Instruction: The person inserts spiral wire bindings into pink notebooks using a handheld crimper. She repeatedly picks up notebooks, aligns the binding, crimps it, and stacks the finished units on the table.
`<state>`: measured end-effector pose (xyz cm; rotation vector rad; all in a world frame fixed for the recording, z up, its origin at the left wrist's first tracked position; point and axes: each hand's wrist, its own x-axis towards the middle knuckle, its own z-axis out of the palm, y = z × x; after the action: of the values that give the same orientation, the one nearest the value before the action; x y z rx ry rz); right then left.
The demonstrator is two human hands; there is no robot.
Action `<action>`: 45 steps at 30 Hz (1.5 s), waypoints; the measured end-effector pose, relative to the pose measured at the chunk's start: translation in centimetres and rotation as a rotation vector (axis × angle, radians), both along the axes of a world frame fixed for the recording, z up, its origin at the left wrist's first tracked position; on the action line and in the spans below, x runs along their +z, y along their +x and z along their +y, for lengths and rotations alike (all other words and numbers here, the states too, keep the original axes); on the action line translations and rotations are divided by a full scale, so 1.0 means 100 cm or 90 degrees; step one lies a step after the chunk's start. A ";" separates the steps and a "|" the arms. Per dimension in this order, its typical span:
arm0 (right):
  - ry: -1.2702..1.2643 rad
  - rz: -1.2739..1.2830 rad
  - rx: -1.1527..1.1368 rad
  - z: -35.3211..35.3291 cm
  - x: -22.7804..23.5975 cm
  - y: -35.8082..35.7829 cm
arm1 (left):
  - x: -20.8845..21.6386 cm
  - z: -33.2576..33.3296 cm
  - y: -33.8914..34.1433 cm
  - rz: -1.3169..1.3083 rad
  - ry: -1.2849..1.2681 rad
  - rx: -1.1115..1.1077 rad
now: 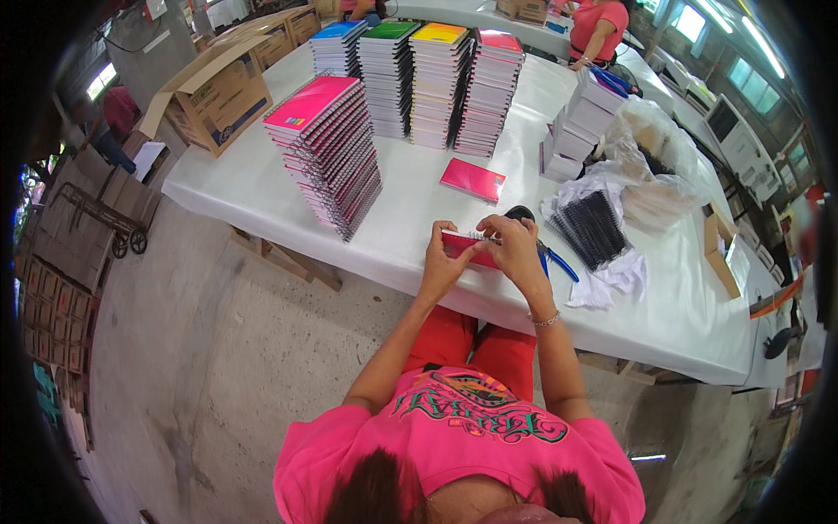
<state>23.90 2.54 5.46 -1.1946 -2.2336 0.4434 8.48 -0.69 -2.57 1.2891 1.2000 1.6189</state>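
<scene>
At the table's near edge, a red-pink notebook is held upright between my two hands, its spiral binding along the top edge. My left hand grips its left end with the thumb across the cover. My right hand has its fingers bent over the coil at the right end. Just right of that hand lie blue-handled pliers, partly hidden by it. Another pink notebook lies flat just beyond my hands. Black spiral coils rest on white wrapping to the right.
A tall stack of pink spiral notebooks stands left. Farther back are blue, green, yellow and red-topped stacks. White paper blocks and a clear plastic bag sit right. An open carton occupies the far left.
</scene>
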 end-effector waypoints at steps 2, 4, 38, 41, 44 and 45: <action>0.006 0.012 -0.012 -0.004 0.000 -0.006 | -0.008 0.002 -0.006 0.016 0.060 0.012; 0.033 0.026 -0.023 -0.008 -0.004 -0.009 | -0.012 0.003 -0.008 -0.002 0.074 0.004; 0.158 0.037 0.038 -0.010 -0.018 -0.015 | -0.018 0.004 -0.009 -0.038 0.082 -0.039; 0.133 0.029 0.038 -0.014 -0.015 -0.012 | -0.013 0.001 -0.008 -0.049 0.065 -0.041; 0.110 0.035 0.027 -0.012 -0.021 -0.006 | -0.005 0.000 -0.005 -0.066 0.053 -0.049; 0.110 0.034 0.024 -0.012 -0.024 -0.005 | -0.004 -0.002 -0.005 -0.072 0.048 -0.055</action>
<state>23.40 1.34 3.02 -1.0422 -2.2026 0.2864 8.01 -0.92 -2.94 1.2599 1.0105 1.6651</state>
